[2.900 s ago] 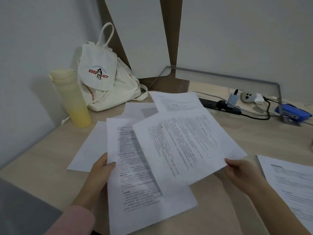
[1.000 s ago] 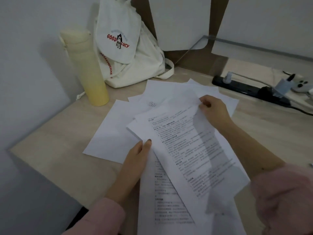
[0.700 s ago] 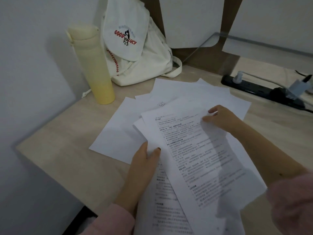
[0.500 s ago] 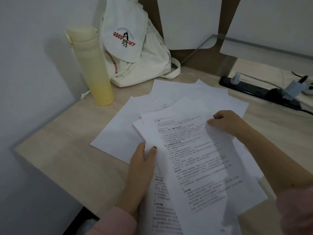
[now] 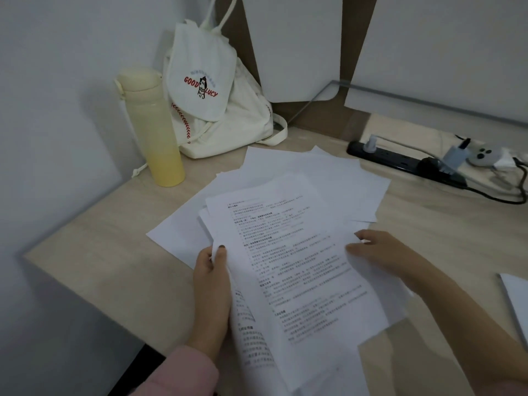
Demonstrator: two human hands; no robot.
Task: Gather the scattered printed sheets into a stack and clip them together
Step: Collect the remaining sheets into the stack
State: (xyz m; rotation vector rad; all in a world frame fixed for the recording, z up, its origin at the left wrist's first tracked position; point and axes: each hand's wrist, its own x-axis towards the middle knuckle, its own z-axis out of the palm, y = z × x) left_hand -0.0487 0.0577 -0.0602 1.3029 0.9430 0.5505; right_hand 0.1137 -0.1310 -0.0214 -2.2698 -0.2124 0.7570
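Moved: right hand (image 5: 380, 251) slid nearer along the right edge of the printed sheets (image 5: 300, 267), pinching it; left hand (image 5: 213, 278) pinches the left edge — sheaf over desk (image 5: 114, 238). Risk — fanned, unsquared sheets slip out.

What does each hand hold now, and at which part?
The left hand pinches the printed sheets at their left edge; the right hand holds their right edge.
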